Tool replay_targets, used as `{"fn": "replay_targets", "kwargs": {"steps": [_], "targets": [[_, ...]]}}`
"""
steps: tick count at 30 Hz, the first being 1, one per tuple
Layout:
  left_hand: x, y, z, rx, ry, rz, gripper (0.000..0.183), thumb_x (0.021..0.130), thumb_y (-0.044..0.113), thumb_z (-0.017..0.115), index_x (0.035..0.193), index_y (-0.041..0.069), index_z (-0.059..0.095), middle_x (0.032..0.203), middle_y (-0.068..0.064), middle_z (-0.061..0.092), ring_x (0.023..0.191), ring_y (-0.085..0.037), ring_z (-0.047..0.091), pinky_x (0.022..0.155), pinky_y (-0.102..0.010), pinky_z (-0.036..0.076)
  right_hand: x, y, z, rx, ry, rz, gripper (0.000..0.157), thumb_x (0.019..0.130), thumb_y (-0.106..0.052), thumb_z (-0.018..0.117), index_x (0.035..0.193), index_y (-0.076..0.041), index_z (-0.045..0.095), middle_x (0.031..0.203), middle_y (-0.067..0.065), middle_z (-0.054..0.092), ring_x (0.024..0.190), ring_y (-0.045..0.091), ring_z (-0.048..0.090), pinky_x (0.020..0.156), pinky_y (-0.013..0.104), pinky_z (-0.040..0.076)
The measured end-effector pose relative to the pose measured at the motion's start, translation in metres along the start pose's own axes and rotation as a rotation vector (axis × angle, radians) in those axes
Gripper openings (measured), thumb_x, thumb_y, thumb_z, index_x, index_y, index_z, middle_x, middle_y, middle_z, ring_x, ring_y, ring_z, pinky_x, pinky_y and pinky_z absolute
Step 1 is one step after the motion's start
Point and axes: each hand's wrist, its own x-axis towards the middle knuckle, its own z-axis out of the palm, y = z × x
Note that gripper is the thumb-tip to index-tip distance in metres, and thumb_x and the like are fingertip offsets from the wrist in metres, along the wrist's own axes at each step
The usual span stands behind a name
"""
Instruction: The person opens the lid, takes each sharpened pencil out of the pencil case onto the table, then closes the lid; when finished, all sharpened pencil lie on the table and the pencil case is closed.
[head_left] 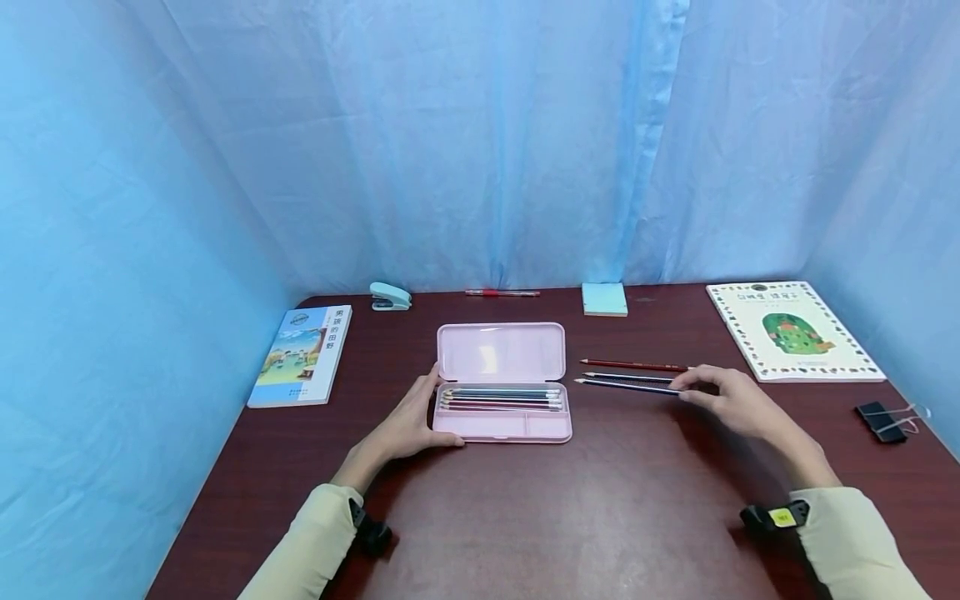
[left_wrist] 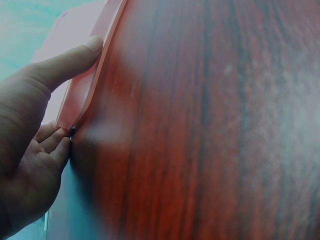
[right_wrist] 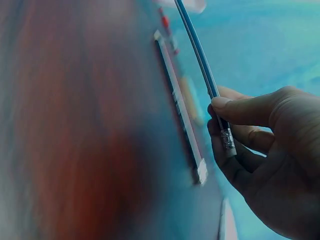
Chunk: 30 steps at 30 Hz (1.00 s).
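Observation:
A pink pencil case (head_left: 486, 427) lies with its lid (head_left: 525, 353) folded back, and several pencils (head_left: 498, 398) rest side by side in its rear compartment. My left hand (head_left: 405, 425) holds the case at its left end, thumb along the front edge and fingers round the side, as the left wrist view also shows. Off to the right, my right hand (head_left: 729, 402) pinches a dark striped pencil (right_wrist: 201, 57) near its eraser end, raised off the table in the right wrist view. Behind it, a dark pencil (head_left: 624, 377) and a red pencil (head_left: 636, 364) lie on the table.
Along the back stand a mint stapler (head_left: 390, 297), a red pen (head_left: 502, 293) and a light-blue notepad (head_left: 604, 299). One book (head_left: 300, 357) lies at left, another book (head_left: 795, 332) at right. A black binder clip (head_left: 883, 422) sits near the right edge.

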Motion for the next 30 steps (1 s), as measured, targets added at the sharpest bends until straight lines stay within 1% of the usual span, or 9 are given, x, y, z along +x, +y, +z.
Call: {"fn": "replay_targets", "kwargs": {"steps": [5,10,12,13,17,20,25,27,30], "targets": [[0.001,-0.001,0.0,-0.005,0.005,0.015,0.124,0.061,0.05,0.081,0.149,0.018,0.0,0.133,-0.001,0.036,0.119,-0.014,0.036,0.102,-0.039,0.031,-0.004,0.021,0.004,-0.042,0.029,0.029,0.011,0.089,-0.021,0.062,0.097,-0.019,0.069,0.098,0.0,0.065,0.091,0.012,0.053,0.075,0.026,0.041],[0.002,-0.001,0.0,0.004,0.008,0.031,0.124,0.062,0.05,0.081,0.149,0.018,-0.001,0.131,-0.001,0.037,0.117,-0.013,0.036,0.102,-0.038,0.031,-0.004,0.034,0.008,-0.055,0.068,0.057,0.012,0.088,-0.023,0.063,0.097,-0.019,0.07,0.098,0.003,0.066,0.093,0.017,0.055,0.079,0.04,0.041],[0.002,-0.001,-0.001,0.008,0.009,0.034,0.124,0.062,0.05,0.081,0.149,0.017,-0.001,0.13,-0.001,0.037,0.117,-0.013,0.036,0.102,-0.037,0.031,-0.004,0.037,0.008,-0.054,0.085,0.056,0.012,0.088,-0.023,0.063,0.096,-0.019,0.071,0.098,0.003,0.066,0.093,0.016,0.054,0.078,0.042,0.04],[0.002,-0.001,-0.001,0.01,0.01,0.035,0.124,0.062,0.05,0.081,0.149,0.017,-0.001,0.13,-0.001,0.037,0.117,-0.013,0.036,0.102,-0.037,0.031,-0.004,0.038,0.009,-0.057,0.092,0.051,0.011,0.087,-0.022,0.063,0.096,-0.019,0.071,0.098,0.002,0.066,0.093,0.015,0.054,0.078,0.042,0.04],[0.002,-0.001,-0.002,0.011,0.008,0.032,0.124,0.062,0.049,0.081,0.149,0.016,-0.001,0.131,-0.001,0.037,0.117,-0.013,0.036,0.102,-0.037,0.031,-0.003,0.039,0.011,-0.072,0.128,0.027,0.01,0.086,-0.02,0.066,0.093,-0.02,0.072,0.095,-0.001,0.065,0.089,0.007,0.052,0.076,0.033,0.039],[0.002,-0.002,-0.001,0.007,0.006,0.028,0.125,0.062,0.05,0.081,0.149,0.017,-0.001,0.131,-0.001,0.037,0.118,-0.013,0.036,0.102,-0.037,0.03,-0.002,0.04,0.013,-0.087,0.143,0.012,0.01,0.085,-0.018,0.067,0.092,-0.02,0.072,0.093,-0.002,0.064,0.087,0.008,0.053,0.074,0.028,0.038],[0.002,-0.003,0.0,0.005,0.008,0.042,0.124,0.062,0.049,0.081,0.149,0.016,0.0,0.13,-0.001,0.037,0.118,-0.013,0.036,0.102,-0.037,0.03,-0.001,0.04,0.016,-0.142,0.173,-0.024,0.013,0.081,-0.01,0.07,0.09,-0.018,0.072,0.087,-0.003,0.062,0.076,0.011,0.052,0.067,0.028,0.039],[0.002,-0.003,0.0,0.005,0.008,0.049,0.124,0.062,0.049,0.081,0.149,0.015,0.0,0.13,-0.001,0.037,0.119,-0.014,0.035,0.102,-0.038,0.03,0.0,0.035,0.016,-0.169,0.202,-0.053,0.015,0.079,-0.006,0.071,0.088,-0.018,0.072,0.085,-0.003,0.061,0.075,0.012,0.053,0.067,0.029,0.039],[0.002,-0.003,0.0,0.006,0.009,0.049,0.124,0.062,0.049,0.081,0.149,0.015,0.0,0.131,-0.002,0.037,0.119,-0.015,0.035,0.103,-0.038,0.03,0.005,0.021,0.017,-0.165,0.246,-0.106,0.017,0.077,-0.001,0.071,0.087,-0.015,0.071,0.085,-0.002,0.061,0.078,0.015,0.056,0.069,0.028,0.04]]}}
